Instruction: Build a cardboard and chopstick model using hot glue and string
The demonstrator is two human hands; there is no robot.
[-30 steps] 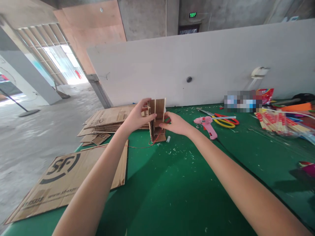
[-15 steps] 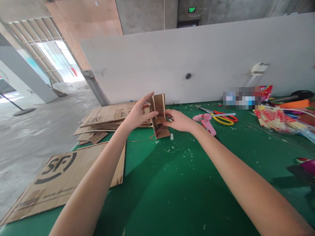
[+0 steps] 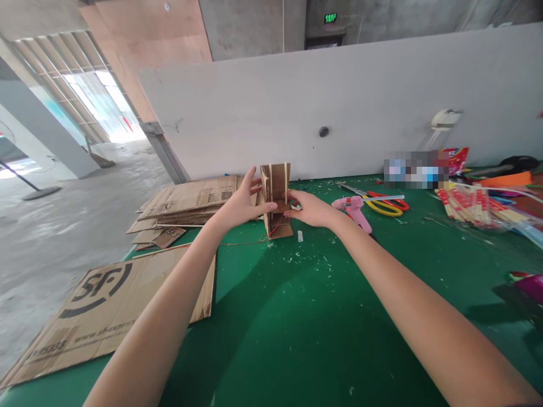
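A small upright cardboard structure (image 3: pixel 279 181) with thin wooden sticks along its front stands on the green table (image 3: pixel 271 316). My left hand (image 3: pixel 241 202) grips its left side, thumb across the front and the other fingers behind. On the right side, my right hand (image 3: pixel 307 208) holds it at mid-height between thumb and fingers. A red string (image 3: pixel 275 230) hangs at its lower part and trails left. Just right of its base lies a small whitish translucent piece (image 3: pixel 300 236).
Flat cardboard sheets (image 3: pixel 190 199) are stacked at the left, with a printed sheet (image 3: pixel 148 282) nearer. To the right lie a pink glue gun (image 3: pixel 358 212), scissors (image 3: pixel 388 208) and bagged sticks (image 3: pixel 464 206). A pale wall panel (image 3: pixel 254 118) stands behind.
The cardboard structure has turned slightly and shifted a little right at its top. My left hand's fingers have moved slightly down and left, still on it.
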